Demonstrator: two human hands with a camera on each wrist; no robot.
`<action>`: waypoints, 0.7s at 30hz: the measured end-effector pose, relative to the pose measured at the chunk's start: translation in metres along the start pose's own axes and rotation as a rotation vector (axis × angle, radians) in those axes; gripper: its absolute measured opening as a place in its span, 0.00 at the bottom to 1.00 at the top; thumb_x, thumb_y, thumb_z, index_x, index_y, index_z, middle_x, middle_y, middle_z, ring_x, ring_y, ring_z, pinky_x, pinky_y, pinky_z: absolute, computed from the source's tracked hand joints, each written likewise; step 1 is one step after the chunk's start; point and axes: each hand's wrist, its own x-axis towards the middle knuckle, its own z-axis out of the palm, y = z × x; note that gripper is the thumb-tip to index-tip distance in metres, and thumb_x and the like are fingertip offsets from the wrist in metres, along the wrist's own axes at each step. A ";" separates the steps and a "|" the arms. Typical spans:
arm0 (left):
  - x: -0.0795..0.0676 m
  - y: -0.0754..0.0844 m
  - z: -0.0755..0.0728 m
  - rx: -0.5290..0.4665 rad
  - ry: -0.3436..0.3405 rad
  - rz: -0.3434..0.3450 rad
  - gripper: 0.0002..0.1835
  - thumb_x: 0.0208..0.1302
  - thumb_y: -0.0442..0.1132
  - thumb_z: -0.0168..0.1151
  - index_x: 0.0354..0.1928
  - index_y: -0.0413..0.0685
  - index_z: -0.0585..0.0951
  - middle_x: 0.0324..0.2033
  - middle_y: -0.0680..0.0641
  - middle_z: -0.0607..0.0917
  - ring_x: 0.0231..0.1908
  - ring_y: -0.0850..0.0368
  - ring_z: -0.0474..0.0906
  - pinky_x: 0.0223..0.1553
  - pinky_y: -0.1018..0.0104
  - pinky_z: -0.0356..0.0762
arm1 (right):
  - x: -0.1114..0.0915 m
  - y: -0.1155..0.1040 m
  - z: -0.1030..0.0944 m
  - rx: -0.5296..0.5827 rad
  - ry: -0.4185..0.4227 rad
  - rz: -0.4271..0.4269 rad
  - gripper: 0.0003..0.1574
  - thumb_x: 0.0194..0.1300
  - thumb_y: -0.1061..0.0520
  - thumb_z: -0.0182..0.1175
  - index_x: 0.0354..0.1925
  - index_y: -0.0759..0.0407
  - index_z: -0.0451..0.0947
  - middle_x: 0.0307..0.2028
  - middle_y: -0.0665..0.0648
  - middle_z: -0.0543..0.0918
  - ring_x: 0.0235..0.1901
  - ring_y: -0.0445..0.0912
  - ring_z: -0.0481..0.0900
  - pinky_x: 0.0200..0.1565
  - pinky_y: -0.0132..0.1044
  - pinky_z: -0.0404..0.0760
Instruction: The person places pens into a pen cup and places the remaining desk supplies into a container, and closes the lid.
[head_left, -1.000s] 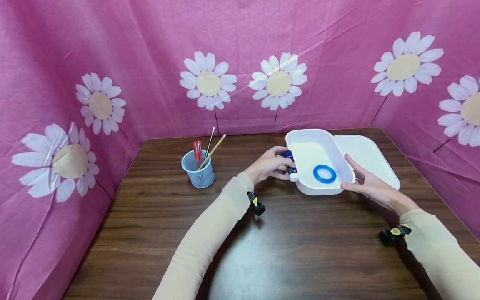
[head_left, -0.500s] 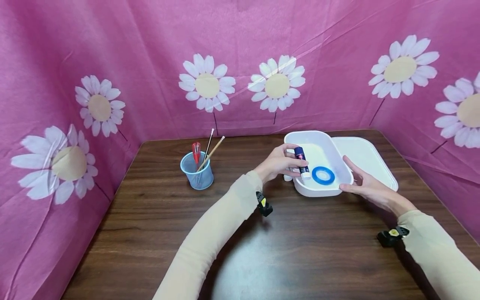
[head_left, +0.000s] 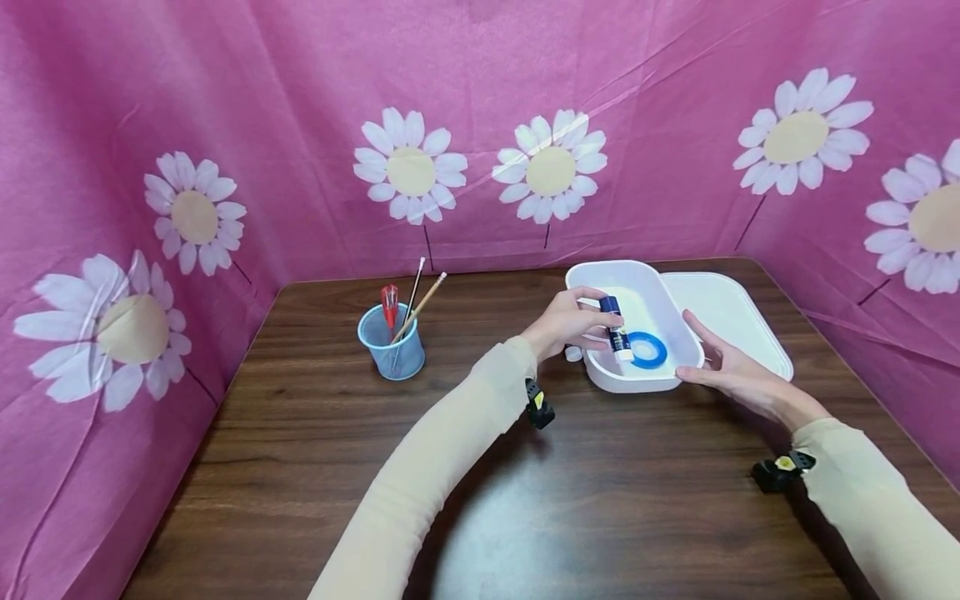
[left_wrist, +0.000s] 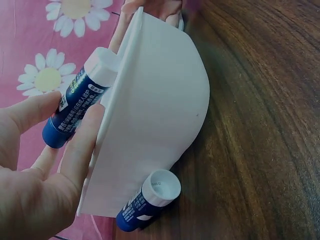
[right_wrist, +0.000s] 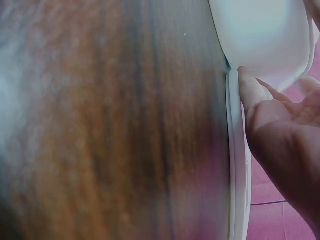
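Note:
My left hand (head_left: 566, 323) pinches a dark blue glue stick (head_left: 617, 327) between thumb and fingers, white end down, over the inside of a white plastic box (head_left: 633, 384). Inside the box lies a blue ring, like a roll of tape (head_left: 660, 352), partly behind the glue stick. A second glue stick (left_wrist: 148, 200) lies on the table against the box's left wall, mostly hidden in the head view. At the box's near right corner, my right hand (head_left: 738, 379) rests with fingers spread, thumb on the front corner (right_wrist: 280, 107).
A flat white lid (head_left: 731, 321) lies right of the box, partly beneath or behind it. On the left of the wooden table (head_left: 315, 467) stands a light blue mesh cup (head_left: 399, 360) holding a red-handled tool (head_left: 389, 305) and two thin brushes or sticks. Pink flowered cloth (head_left: 300, 100) encloses the table.
My left hand has carried the glue stick rightward from the box's left rim to over its inside. The second glue stick has come partly into sight. The right hand stays at the corner.

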 end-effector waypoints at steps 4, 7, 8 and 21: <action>0.000 0.003 0.000 0.026 -0.010 0.001 0.29 0.60 0.32 0.74 0.62 0.45 0.75 0.37 0.44 0.86 0.36 0.49 0.88 0.42 0.48 0.88 | 0.000 -0.001 -0.001 -0.005 0.000 0.002 0.60 0.74 0.57 0.60 0.80 0.33 0.28 0.80 0.45 0.25 0.76 0.56 0.25 0.74 0.59 0.34; 0.002 0.005 0.001 0.042 -0.030 0.008 0.29 0.60 0.30 0.73 0.64 0.44 0.75 0.37 0.43 0.85 0.36 0.49 0.87 0.43 0.47 0.87 | 0.000 -0.001 -0.001 0.001 -0.001 0.004 0.60 0.74 0.58 0.60 0.80 0.33 0.28 0.80 0.44 0.26 0.76 0.56 0.25 0.76 0.50 0.37; 0.003 0.006 0.002 0.047 -0.038 0.011 0.30 0.60 0.30 0.73 0.64 0.43 0.75 0.37 0.43 0.85 0.36 0.48 0.87 0.44 0.47 0.87 | 0.000 -0.001 -0.002 0.000 -0.002 0.004 0.60 0.74 0.57 0.60 0.80 0.33 0.28 0.80 0.44 0.26 0.76 0.56 0.25 0.76 0.44 0.39; 0.013 0.013 0.041 0.348 0.052 -0.118 0.27 0.65 0.27 0.68 0.65 0.45 0.75 0.42 0.41 0.82 0.40 0.50 0.83 0.43 0.53 0.88 | 0.001 -0.002 0.001 0.012 -0.026 0.001 0.60 0.75 0.57 0.60 0.80 0.34 0.26 0.80 0.46 0.25 0.76 0.59 0.28 0.61 0.15 0.59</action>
